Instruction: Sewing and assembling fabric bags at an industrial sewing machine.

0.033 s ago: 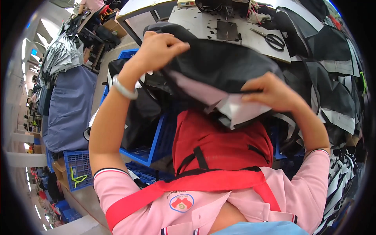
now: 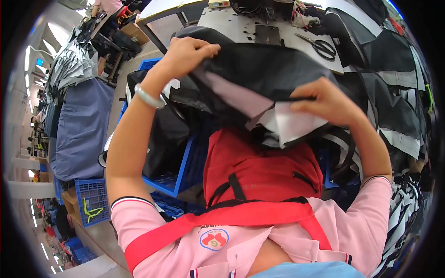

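Black fabric piece (image 2: pixel 273 69) is held up in both hands over the lap, between the person's chest and the sewing worktop (image 2: pixel 236 25). Left hand (image 2: pixel 185 55) has fingers closed, pinching the upper left edge of the cloth. Right hand (image 2: pixel 324 104) is curled, fingers and thumb pinching the lower right edge where the white lining (image 2: pixel 292 123) sticks out.

Progress, judged from how things lie: the piece is off the worktop and gathered loose, not laid flat and not under the machine, so it looks like handling or turning between steps. No seam work can be seen from here. A stack of black and white cut pieces (image 2: pixel 394 116) lies at the right, which suggests plenty is waiting.

Materials and shapes:
- Black fabric: smooth, thin, matte woven cloth, drapes in soft folds; pale pinkish-white inner layer shows on the underside.
- White lining: stiffer, flat, angular edges, paper-like.
- Scissors (image 2: pixel 320 46): metal blades with dark handles, lying on the grey worktop, well apart from both hands.
- Red apron (image 2: pixel 259 171): woven, with black straps and a zip line.
- Blue crate (image 2: pixel 171 176): rigid plastic with lattice walls, below the left forearm, holding dark cloth.
- Bracelet (image 2: pixel 148 98): pale, smooth ring on the left wrist.
- Pink shirt sleeves with striped trim.
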Available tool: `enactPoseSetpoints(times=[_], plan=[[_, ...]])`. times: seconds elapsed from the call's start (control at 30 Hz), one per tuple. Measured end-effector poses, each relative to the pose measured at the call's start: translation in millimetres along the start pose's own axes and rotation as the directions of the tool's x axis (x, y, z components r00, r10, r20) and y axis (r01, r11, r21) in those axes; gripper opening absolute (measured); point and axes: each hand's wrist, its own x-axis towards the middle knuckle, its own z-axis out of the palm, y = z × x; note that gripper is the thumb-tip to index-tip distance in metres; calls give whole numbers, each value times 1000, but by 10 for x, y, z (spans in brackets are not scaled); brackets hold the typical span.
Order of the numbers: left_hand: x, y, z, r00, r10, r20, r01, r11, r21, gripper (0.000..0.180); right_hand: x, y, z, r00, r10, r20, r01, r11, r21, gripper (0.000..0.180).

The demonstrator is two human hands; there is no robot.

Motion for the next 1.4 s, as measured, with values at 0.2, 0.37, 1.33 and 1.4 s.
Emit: enactPoseSetpoints(times=[0.2,0.37,1.33,1.4], plan=[[532,-289,244,991,-86,99,84,996,29,49,275,189,-427,987,99,-128,-115,986,-120,32],[493,490,186,928,348,-136,-347,937,27,35,317,403,-528,976,162,-149,-177,980,-96,31],[1931,162,895,989,-106,98,144,789,-597,23,1583,1454,-978,932,204,-300,-164,974,156,37],[1983,136,918,989,-106,103,147,782,-606,24,1608,1499,-989,927,208,-311,-158,971,178,37]])
